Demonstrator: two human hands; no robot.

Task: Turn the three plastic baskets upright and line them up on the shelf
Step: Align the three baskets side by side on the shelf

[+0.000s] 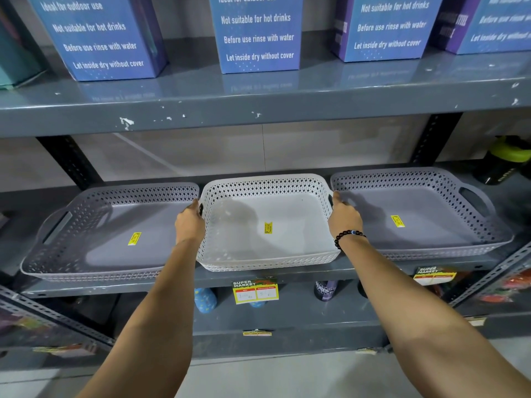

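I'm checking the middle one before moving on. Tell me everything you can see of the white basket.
The white basket is a shallow rectangular plastic tray with rounded corners, diamond-perforated walls, a solid floor and a cut-out handle at each end. It sits upright, open side up, on the grey shelf, between two grey baskets. A yellow sticker lies on its floor. The left hand and right hand grip its two ends.

Grey shelf (287, 275) — three upright baskets (267, 248).

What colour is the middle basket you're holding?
White, with diamond-perforated walls, flanked by two grey ones; the head view shows it clearly.
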